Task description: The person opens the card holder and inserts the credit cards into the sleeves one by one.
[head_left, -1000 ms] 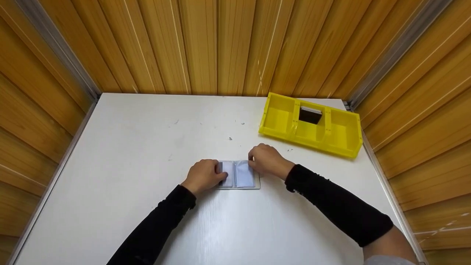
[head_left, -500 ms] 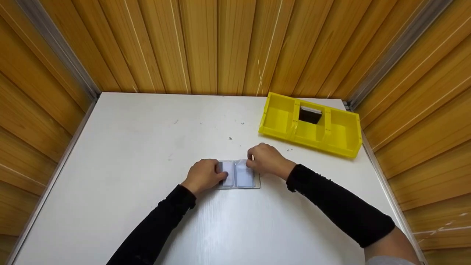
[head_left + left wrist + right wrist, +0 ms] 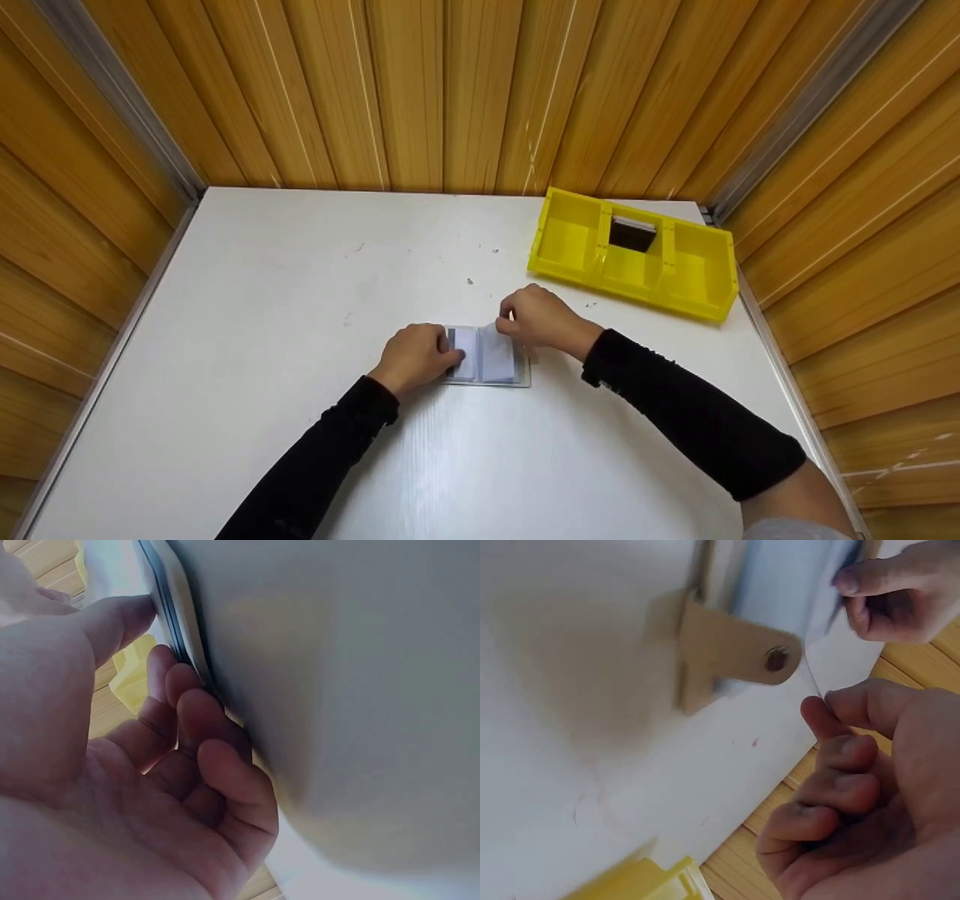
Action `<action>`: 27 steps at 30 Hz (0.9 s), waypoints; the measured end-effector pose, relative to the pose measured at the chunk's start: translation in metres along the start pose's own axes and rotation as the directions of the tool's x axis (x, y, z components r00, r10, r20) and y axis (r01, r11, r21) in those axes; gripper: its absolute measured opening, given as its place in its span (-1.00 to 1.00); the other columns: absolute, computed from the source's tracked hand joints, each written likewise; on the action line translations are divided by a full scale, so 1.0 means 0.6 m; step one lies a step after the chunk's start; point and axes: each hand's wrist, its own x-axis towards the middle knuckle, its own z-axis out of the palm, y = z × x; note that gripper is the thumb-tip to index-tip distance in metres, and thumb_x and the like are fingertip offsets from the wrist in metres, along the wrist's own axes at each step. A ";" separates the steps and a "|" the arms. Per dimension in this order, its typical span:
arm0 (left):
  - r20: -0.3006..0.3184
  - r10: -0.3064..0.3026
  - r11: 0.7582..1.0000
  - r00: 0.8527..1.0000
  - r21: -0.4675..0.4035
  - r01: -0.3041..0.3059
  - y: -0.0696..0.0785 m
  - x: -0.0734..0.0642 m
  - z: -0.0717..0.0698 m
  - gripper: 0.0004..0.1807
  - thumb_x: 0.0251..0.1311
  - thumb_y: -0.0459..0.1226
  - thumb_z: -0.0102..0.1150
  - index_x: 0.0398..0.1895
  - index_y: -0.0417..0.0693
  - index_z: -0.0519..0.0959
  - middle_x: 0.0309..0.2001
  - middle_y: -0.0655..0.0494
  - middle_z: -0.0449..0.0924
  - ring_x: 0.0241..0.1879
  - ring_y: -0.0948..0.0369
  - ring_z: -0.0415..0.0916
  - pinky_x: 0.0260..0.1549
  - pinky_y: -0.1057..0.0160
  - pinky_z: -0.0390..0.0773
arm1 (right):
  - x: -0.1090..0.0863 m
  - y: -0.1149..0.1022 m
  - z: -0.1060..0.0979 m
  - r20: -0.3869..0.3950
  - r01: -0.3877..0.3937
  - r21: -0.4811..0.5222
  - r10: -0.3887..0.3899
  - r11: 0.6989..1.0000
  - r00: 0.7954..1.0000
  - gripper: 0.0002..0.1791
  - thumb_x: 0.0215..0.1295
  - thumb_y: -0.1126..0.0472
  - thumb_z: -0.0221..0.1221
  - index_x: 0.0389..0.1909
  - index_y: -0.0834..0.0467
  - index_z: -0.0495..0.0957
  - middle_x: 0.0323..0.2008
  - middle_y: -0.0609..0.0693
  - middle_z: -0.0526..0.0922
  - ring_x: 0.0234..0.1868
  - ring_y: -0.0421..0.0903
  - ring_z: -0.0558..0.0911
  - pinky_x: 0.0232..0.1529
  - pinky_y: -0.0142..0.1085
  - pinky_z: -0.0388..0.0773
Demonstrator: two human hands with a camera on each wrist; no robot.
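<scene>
A small card holder [image 3: 523,375] with clear plastic sleeves lies spread out on the white table. My left hand [image 3: 412,356] holds its left side, thumb on the sleeves; in the left wrist view the fingers [image 3: 199,709] curl at the edge of its cover [image 3: 180,604]. Thumb and forefinger of my right hand [image 3: 544,319] pinch the top right corner of a clear sleeve page [image 3: 496,358], slightly lifted. A beige strap with a metal snap [image 3: 778,658] sticks out from the holder in the right wrist view.
At the back right of the table [image 3: 300,262] stands a yellow three-compartment bin [image 3: 630,292]. Its middle compartment holds a dark, pale-edged stack [image 3: 631,235]. Wood-patterned walls [image 3: 480,97] enclose the back and both sides.
My right hand has moved slightly left and up, drawing the sleeve's corner with it; more of the holder shows at the right. My left hand has stayed in place.
</scene>
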 end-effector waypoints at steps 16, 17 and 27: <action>0.024 0.021 0.999 1.000 -0.031 -0.020 -0.005 -0.001 -0.008 -0.68 0.33 -0.12 0.46 -0.56 0.04 0.61 -0.53 0.24 0.55 -0.44 0.22 0.46 -0.36 0.22 0.43 | 0.029 -0.020 0.001 0.039 -0.043 0.185 0.036 0.982 0.999 -0.71 0.45 0.09 0.26 -0.35 0.18 0.83 -0.51 -0.12 0.63 -0.43 -0.18 0.53 -0.34 -0.34 0.46; 0.025 0.022 0.999 0.999 -0.032 -0.021 -0.005 -0.001 -0.008 -0.67 0.33 -0.12 0.46 -0.56 0.04 0.60 -0.53 0.24 0.55 -0.44 0.22 0.46 -0.36 0.22 0.42 | 0.032 -0.023 0.002 0.038 -0.048 0.190 0.041 0.981 0.998 -0.70 0.45 0.09 0.26 -0.35 0.19 0.83 -0.51 -0.13 0.62 -0.43 -0.18 0.52 -0.34 -0.34 0.45; 0.040 0.032 0.999 0.999 -0.043 -0.030 0.003 0.002 -0.007 -0.67 0.36 -0.10 0.43 -0.56 0.03 0.63 -0.54 0.25 0.53 -0.45 0.22 0.45 -0.36 0.23 0.42 | 0.053 -0.043 0.013 0.027 -0.110 0.231 0.107 0.967 0.994 -0.70 0.42 0.11 0.25 -0.36 0.23 0.83 -0.54 -0.17 0.62 -0.47 -0.20 0.50 -0.40 -0.37 0.39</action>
